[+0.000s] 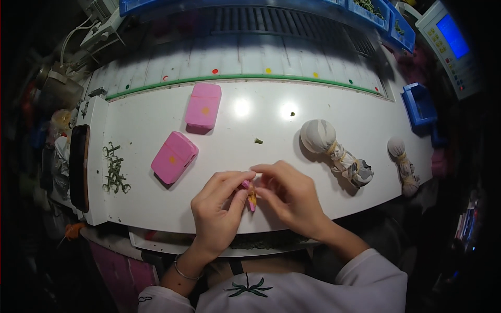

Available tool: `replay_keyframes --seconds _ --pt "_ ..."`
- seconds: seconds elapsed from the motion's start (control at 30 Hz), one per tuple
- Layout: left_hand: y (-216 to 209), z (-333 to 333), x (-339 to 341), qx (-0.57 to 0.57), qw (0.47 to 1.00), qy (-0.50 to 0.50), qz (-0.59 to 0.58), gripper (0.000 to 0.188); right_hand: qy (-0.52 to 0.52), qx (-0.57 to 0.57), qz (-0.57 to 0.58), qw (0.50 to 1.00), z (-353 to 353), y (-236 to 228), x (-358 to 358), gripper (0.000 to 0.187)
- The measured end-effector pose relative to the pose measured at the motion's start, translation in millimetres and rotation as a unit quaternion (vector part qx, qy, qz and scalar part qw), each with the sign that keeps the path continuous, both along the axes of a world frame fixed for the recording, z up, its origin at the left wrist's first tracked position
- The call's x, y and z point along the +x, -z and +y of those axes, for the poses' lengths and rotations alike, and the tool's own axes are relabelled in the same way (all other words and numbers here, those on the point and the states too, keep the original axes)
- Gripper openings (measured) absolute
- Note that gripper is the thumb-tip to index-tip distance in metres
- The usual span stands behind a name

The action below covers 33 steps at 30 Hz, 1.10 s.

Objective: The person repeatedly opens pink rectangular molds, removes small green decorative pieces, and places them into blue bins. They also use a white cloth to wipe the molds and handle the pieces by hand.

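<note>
Near the front edge of the white table, my left hand (pixel 216 206) pinches a small pink piece (pixel 252 205) with an amber-yellow part, between thumb and fingers. My right hand (pixel 289 195) curls in from the other side, its thumb and fingertips close against the same piece. What those right fingertips grip is partly hidden and slightly blurred. Beyond my hands lies a small dark green bit (pixel 259 141). Two pink blocks, each with a seam and a yellow spot, rest to the left: a nearer block (pixel 174 158) and a farther block (pixel 204 106).
Right of my hands lies a large tied cloth pouch (pixel 319 136), with a smaller pouch (pixel 397 147) farther right. Several small green branched pieces (pixel 115 169) lie at left. A green strip (pixel 250 76) crosses the back. A blue bin (pixel 419 106) and a screen device (pixel 450 44) stand right.
</note>
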<state>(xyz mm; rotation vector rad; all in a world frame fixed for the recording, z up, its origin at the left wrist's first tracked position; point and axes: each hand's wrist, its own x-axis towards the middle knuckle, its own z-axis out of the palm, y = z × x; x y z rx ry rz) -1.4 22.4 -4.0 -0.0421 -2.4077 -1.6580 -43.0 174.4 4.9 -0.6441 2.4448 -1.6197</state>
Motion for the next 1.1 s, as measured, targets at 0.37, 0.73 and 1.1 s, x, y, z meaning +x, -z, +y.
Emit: replay_keyframes --seconds 0.37,0.73,1.1 --pt "-3.7 4.9 17.5 0.054 0.995 0.014 -0.081 0.010 -0.025 0.006 -0.058 0.998 0.8 5.7 -2.5 0.009" --pt "-1.8 -2.0 20.4 0.055 0.991 0.042 -0.115 0.022 -0.019 -0.022 -0.293 0.956 -4.4 -3.3 -23.7 0.009" --pt "4.3 -4.8 12.8 -0.125 0.986 0.112 0.027 0.073 -0.041 -0.070 -0.375 0.923 -1.4 -6.9 -28.0 0.009"
